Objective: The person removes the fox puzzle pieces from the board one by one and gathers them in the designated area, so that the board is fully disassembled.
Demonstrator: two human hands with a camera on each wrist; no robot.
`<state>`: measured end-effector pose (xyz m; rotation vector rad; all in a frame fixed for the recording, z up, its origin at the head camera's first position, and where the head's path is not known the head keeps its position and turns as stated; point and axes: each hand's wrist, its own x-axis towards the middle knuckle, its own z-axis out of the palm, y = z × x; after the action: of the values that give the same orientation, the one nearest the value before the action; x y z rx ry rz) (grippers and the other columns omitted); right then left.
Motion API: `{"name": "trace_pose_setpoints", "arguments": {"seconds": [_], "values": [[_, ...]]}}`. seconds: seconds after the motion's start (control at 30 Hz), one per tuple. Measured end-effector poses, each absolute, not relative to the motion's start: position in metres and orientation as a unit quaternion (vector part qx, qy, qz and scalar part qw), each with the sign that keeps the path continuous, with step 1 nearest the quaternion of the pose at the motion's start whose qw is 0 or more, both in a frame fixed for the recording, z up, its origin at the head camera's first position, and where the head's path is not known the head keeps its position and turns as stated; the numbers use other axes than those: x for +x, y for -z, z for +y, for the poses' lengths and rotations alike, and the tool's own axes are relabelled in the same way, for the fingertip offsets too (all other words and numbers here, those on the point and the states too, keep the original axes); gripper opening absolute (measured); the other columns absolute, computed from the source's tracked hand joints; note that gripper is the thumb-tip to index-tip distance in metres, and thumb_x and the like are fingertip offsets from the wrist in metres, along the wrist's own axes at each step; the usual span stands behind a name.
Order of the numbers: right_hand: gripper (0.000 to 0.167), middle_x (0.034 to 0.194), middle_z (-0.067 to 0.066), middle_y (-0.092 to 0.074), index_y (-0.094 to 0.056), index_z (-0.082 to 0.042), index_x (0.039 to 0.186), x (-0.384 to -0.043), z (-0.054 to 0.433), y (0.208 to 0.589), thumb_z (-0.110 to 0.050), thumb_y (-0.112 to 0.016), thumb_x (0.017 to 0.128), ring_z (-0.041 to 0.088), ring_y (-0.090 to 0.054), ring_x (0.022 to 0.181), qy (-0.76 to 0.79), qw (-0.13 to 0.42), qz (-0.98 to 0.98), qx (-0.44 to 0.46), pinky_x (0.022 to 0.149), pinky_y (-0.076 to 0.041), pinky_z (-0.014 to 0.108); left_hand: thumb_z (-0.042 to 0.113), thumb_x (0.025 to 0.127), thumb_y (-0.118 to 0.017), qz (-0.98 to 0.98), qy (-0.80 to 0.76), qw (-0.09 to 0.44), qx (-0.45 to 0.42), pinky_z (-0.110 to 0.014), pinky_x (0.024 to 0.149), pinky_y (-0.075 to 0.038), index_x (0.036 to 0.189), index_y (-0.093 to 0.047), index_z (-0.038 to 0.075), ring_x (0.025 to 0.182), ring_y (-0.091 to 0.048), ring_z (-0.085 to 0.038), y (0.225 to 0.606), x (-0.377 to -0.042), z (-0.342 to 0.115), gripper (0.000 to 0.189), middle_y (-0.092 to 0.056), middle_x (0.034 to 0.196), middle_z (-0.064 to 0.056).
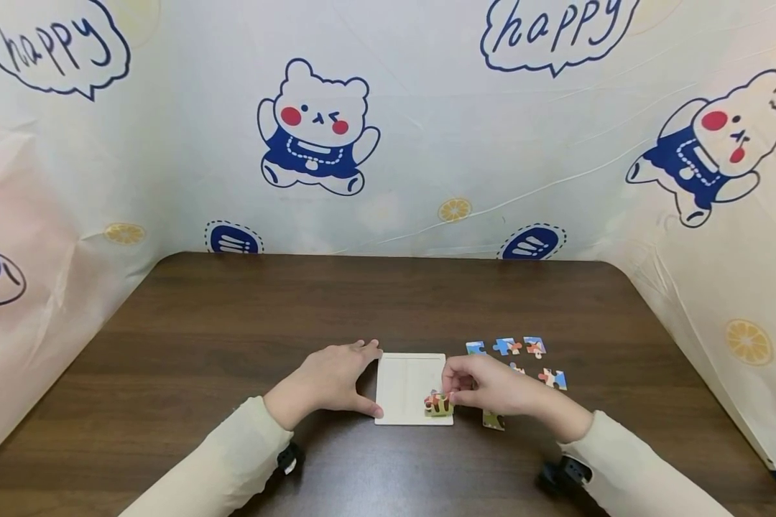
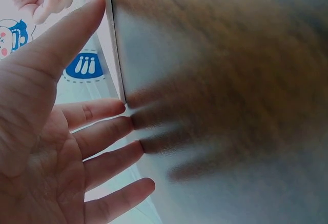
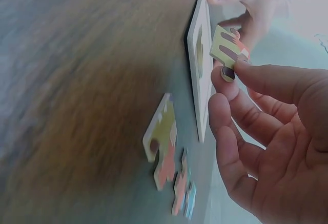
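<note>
A shallow pale puzzle tray (image 1: 401,384) with a raised rim lies flat on the table. My right hand (image 1: 491,384) pinches a jigsaw puzzle piece (image 3: 225,47) between thumb and fingertips, over the tray's lower right corner. That piece is yellow-green with brown stripes and some orange, and it is tilted in the right wrist view. At the tray's left side is my left hand (image 1: 333,377), its thumb at the lower left corner and its fingers stretched toward the upper left corner. In the left wrist view the straight fingertips (image 2: 115,108) rest right by the tray's edge.
Several loose jigsaw pieces (image 1: 534,347) lie on the dark wooden table (image 1: 284,301) to the right of the tray. One green piece (image 1: 493,421) is partly hidden beneath the right hand. A cartoon-printed cloth (image 1: 414,143) hangs behind and beside the table.
</note>
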<state>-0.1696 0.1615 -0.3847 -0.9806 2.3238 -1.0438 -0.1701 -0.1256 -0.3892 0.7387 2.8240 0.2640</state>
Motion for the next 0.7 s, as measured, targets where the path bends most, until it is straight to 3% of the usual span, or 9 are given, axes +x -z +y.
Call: {"name": "trace_pose_setpoints", "arguments": {"seconds": [0.7], "values": [[0.008,0.083,-0.004,-0.063,-0.062,-0.006,0.093,-0.165,0.22,0.384,-0.012,-0.067,0.094,0.003,-0.056,0.076,0.388,0.192,0.846,-0.311,0.067,-0.048,0.022,0.061,0.07,-0.082,0.956,-0.089,0.107,0.259,-0.05,0.105,-0.047,0.142,-0.053,0.012,0.14,-0.048,-0.027,0.389,-0.169,-0.127,0.091,-0.049,0.152,-0.01]]}}
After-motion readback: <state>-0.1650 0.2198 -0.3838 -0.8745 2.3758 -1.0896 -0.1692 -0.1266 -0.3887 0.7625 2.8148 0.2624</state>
